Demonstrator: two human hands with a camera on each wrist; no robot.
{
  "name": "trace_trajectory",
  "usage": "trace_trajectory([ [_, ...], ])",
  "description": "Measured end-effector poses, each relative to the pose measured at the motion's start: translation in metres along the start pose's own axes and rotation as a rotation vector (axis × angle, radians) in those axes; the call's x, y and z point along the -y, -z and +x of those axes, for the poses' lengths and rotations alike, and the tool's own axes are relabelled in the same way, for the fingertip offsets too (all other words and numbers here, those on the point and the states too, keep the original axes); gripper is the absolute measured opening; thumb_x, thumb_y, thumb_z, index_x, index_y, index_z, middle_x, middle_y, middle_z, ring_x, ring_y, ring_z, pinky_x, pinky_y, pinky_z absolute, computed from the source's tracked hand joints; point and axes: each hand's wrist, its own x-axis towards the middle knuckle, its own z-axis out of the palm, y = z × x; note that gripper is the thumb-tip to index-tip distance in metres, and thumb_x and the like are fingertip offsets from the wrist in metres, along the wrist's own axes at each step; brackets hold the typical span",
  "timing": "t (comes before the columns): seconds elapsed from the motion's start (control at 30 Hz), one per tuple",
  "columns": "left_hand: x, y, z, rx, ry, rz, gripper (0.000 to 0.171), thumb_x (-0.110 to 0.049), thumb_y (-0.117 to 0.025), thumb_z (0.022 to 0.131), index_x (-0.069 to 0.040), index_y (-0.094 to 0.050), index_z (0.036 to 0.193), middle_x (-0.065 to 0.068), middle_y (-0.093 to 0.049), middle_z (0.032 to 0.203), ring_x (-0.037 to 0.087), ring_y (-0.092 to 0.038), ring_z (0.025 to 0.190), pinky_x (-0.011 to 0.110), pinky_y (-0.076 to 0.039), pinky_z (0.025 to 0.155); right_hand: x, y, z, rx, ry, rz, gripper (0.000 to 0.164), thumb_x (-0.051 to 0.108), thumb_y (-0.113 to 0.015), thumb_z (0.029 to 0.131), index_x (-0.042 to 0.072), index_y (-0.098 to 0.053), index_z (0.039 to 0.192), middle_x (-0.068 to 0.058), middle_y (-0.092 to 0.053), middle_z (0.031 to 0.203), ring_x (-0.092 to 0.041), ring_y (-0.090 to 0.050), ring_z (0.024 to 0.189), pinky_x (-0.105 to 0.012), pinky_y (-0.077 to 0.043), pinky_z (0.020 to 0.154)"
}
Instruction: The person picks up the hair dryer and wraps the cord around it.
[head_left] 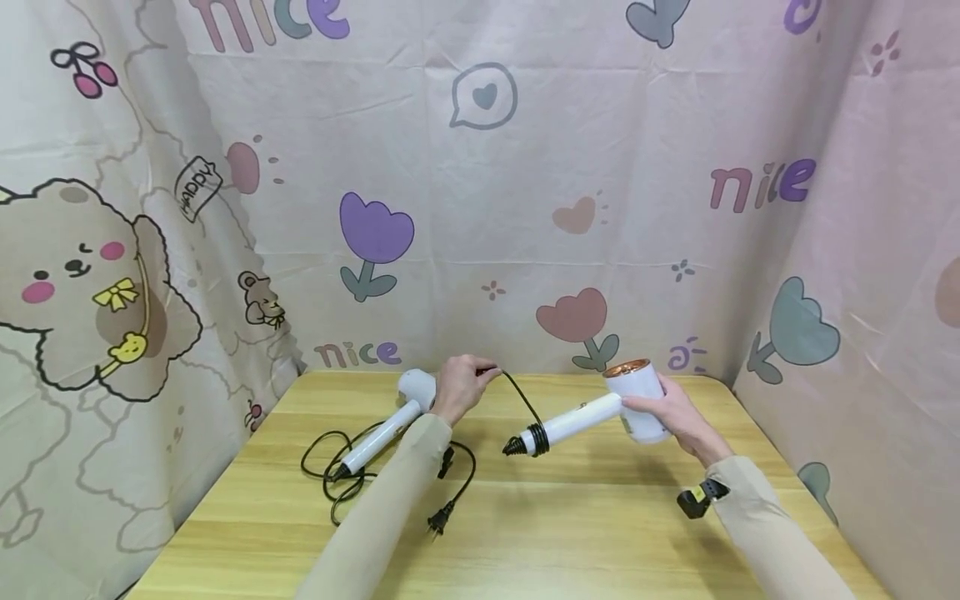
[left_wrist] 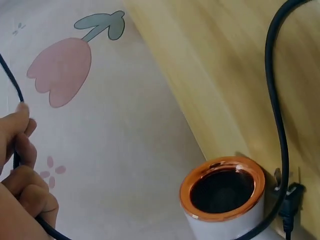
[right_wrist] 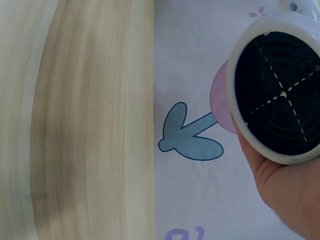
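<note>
Above the right half of the bench [head_left: 570, 533]: one hair dryer [head_left: 581, 417], white, lifted and tilted. Barrel short and round; copper-coloured ring at the upward end, and, in the right wrist view, a dark round face at the other, white-rimmed and marked with a cross of pale dashes. Handle long and smooth, slanting down to the left, ending in a black ribbed cone. Black cord [head_left: 522, 398] wound in several turns near the handle's tip, one length rising from there.

Right hand [head_left: 684, 419]: fingers and thumb clamped on the barrel. Left hand [head_left: 461, 387]: fingers together, pinching the raised cord.

Second hair dryer [head_left: 378, 437]: also white, lying on the bench at left, round head away from the wearer, partly behind the left hand; loose loops of black cable [head_left: 330, 477] beside its handle. Two-pin plug [head_left: 440, 520]: black, right of the left sleeve [head_left: 382, 508]. Backdrop: pale printed cloth [head_left: 480, 208].
</note>
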Motion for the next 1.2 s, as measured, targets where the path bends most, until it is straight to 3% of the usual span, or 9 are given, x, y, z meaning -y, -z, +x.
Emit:
trace_trajectory([
  [0.13, -0.002, -0.004, -0.003, 0.052, -0.01, 0.025, 0.018, -0.035, -0.072, 0.089, -0.022, -0.08, 0.099, -0.003, -0.077, 0.094, 0.013, -0.072, 0.081, 0.031, -0.058, 0.068, 0.0, 0.003, -0.001, -0.005, 0.019, 0.091, 0.053, 0.017, -0.067, 0.091, 0.0, -0.041, 0.134, -0.001, -0.061, 0.103, -0.017, -0.064, 0.088, -0.039, -0.057, 0.076],
  [0.3, -0.002, -0.011, -0.01, 0.094, -0.078, 0.115, 0.017, -0.037, -0.068, 0.091, -0.026, -0.08, 0.097, -0.006, -0.077, 0.091, 0.011, -0.071, 0.075, 0.028, -0.056, 0.061, -0.001, 0.008, -0.005, -0.025, -0.009, 0.23, 0.035, 0.015, -0.059, 0.095, 0.01, -0.044, 0.126, 0.006, -0.063, 0.098, -0.013, -0.064, 0.087, -0.035, -0.058, 0.077],
  [0.57, -0.008, -0.022, -0.018, 0.114, -0.216, 0.188, 0.016, -0.035, -0.068, 0.092, -0.026, -0.08, 0.095, -0.007, -0.077, 0.085, 0.006, -0.069, 0.069, 0.023, -0.052, 0.057, 0.002, 0.008, -0.004, -0.077, -0.172, 0.486, 0.026, 0.029, -0.055, 0.1, 0.018, -0.041, 0.12, 0.008, -0.066, 0.091, -0.01, -0.066, 0.083, -0.032, -0.058, 0.074],
  [0.77, -0.019, -0.032, -0.028, 0.143, -0.372, 0.315, 0.015, -0.032, -0.069, 0.092, -0.024, -0.08, 0.098, -0.005, -0.077, 0.087, 0.01, -0.07, 0.072, 0.027, -0.055, 0.058, 0.008, 0.001, 0.0, -0.179, -0.323, 0.656, 0.035, 0.034, -0.064, 0.095, 0.017, -0.042, 0.118, 0.008, -0.068, 0.086, -0.01, -0.068, 0.08, -0.03, -0.059, 0.074],
  [0.9, -0.028, -0.036, -0.034, 0.145, -0.414, 0.361, 0.013, -0.031, -0.069, 0.092, -0.026, -0.08, 0.096, -0.007, -0.076, 0.084, 0.009, -0.069, 0.07, 0.026, -0.055, 0.058, 0.013, -0.005, 0.001, -0.267, -0.383, 0.651, 0.041, 0.035, -0.07, 0.09, 0.017, -0.043, 0.116, 0.009, -0.066, 0.082, -0.009, -0.067, 0.077, -0.027, -0.058, 0.074],
  [1.0, -0.035, -0.035, -0.038, 0.161, -0.423, 0.361, 0.014, -0.031, -0.068, 0.093, -0.025, -0.079, 0.098, -0.007, -0.076, 0.083, 0.008, -0.069, 0.068, 0.025, -0.055, 0.058, 0.013, -0.009, 0.002, -0.341, -0.376, 0.6, 0.045, 0.036, -0.074, 0.088, 0.016, -0.044, 0.115, 0.01, -0.065, 0.079, -0.008, -0.066, 0.074, -0.026, -0.058, 0.072],
  [1.1, -0.04, -0.034, -0.041, 0.174, -0.444, 0.349, 0.016, -0.032, -0.066, 0.094, -0.024, -0.079, 0.1, -0.007, -0.075, 0.08, 0.007, -0.067, 0.065, 0.022, -0.054, 0.057, 0.012, -0.013, 0.004, -0.43, -0.357, 0.483, 0.061, 0.041, -0.076, 0.084, 0.011, -0.043, 0.126, 0.01, -0.063, 0.082, -0.006, -0.064, 0.073, -0.025, -0.058, 0.07],
  [1.2, -0.042, -0.031, -0.043, 0.166, -0.469, 0.332, 0.015, -0.03, -0.067, 0.094, -0.023, -0.079, 0.099, -0.008, -0.071, 0.075, 0.005, -0.063, 0.061, 0.019, -0.051, 0.054, 0.013, -0.017, 0.005, -0.496, -0.345, 0.358, 0.083, 0.047, -0.078, 0.081, 0.005, -0.037, 0.141, 0.005, -0.059, 0.097, -0.006, -0.061, 0.076, -0.024, -0.056, 0.069],
])
